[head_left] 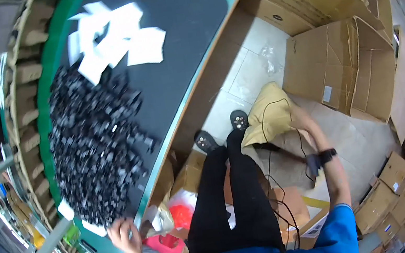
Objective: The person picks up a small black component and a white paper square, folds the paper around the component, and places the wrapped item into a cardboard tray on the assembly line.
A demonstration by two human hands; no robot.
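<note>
Cardboard boxes (pixel 346 66) crowded the right; my right hand (pixel 300 117) gripped a tan sack (pixel 269 113), left hand (pixel 124 234) spread by black parts (pixel 94 143).

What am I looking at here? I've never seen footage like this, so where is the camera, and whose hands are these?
One picture, from a fisheye camera worn on a person's head, looking down; that bends the edges. The legs in black trousers are the wearer's own. The left hand rests at the edge of a dark table beside a heap of small black parts, with white bags beyond. The right hand reaches down to a tan sack on the floor, among cardboard boxes. Its grip is unclear.
</note>
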